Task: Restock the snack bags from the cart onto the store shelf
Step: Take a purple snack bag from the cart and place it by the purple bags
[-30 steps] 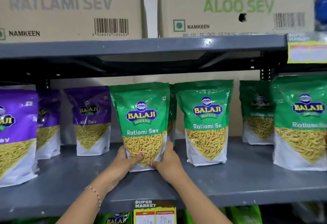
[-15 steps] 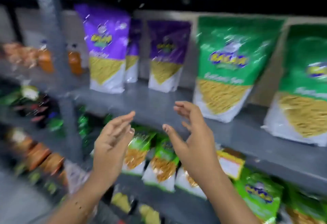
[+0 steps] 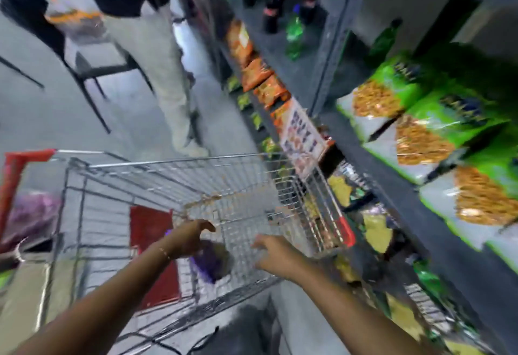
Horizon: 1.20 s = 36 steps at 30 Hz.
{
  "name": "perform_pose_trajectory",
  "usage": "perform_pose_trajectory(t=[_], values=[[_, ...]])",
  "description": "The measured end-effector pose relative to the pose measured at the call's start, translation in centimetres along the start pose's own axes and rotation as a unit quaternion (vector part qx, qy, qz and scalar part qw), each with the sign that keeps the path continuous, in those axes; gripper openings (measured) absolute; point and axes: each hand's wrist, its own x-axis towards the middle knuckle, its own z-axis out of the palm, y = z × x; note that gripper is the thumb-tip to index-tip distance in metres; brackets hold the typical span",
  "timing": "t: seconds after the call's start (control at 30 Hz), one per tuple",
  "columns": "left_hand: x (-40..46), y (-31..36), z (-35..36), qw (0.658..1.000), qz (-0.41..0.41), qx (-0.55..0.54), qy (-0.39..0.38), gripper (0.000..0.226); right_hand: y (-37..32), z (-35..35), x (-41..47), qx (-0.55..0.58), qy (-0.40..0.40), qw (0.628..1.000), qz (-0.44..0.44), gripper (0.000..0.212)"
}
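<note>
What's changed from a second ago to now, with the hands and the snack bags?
Both hands let go of the green bag they were setting upright on the shelf and swung down, away from it, into the cart. The left hand and right hand now reach open toward a purple bag in the basket, neither with a grip on it. Green bags remain on the shelf.

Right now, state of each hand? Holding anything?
Left hand: open, fingers spread, empty, reaching over the purple snack bag in the cart.
Right hand: open, empty, over the cart's basket.
</note>
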Motion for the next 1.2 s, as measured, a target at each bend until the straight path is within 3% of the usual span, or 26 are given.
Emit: perform_pose_trajectory(t=[0.13, 0.17, 0.27, 0.5, 0.77, 0.87, 0.97, 1.1, 1.17, 1.2], values=[[0.2, 0.0, -0.2, 0.995, 0.009, 0.104, 0.008, 0.056, -0.3, 2.1, 1.4, -0.029, -0.022, 0.999, -0.01, 0.048], [-1.0, -7.1, 1.8, 0.989, -0.068, 0.133, -0.007, 0.055, -2.7, 7.7, 6.3, -0.03, -0.114, 0.993, -0.025, 0.044], [-1.3, -9.0, 3.4, 0.992, -0.067, 0.107, 0.004, 0.035, -4.6, 10.0, 6.8, -0.08, -0.143, 0.986, -0.036, 0.033], [0.5, -8.5, 2.7, 0.997, -0.005, 0.028, 0.073, 0.029, -5.0, 12.6, 7.8, -0.138, -0.092, 0.985, -0.036, 0.02], [1.1, -7.7, 0.5, 0.976, 0.041, -0.078, 0.2, 0.021, -6.6, 7.3, 5.5, -0.042, -0.028, 0.997, -0.062, 0.021], [0.9, -5.6, -1.3, 0.952, 0.071, -0.154, 0.256, 0.016, -8.8, 4.0, 3.4, -0.012, 0.017, 0.995, -0.101, 0.027], [-0.3, -1.4, -3.8, 0.914, 0.093, -0.289, 0.27, 0.027, -10.8, 0.5, 0.0, 0.018, 0.082, 0.985, -0.149, 0.036], [-3.3, 6.7, -6.5, 0.833, 0.152, -0.474, 0.24, 0.05, -13.1, -4.7, -4.8, 0.143, 0.163, 0.958, -0.19, 0.04], [-5.5, 10.1, -6.9, 0.792, 0.193, -0.539, 0.212, 0.04, -14.1, -7.2, -6.7, 0.23, 0.195, 0.929, -0.215, 0.038], [-6.2, 12.0, -7.5, 0.752, 0.205, -0.601, 0.176, 0.034, -14.6, -8.8, -8.0, 0.27, 0.215, 0.912, -0.221, 0.041]])
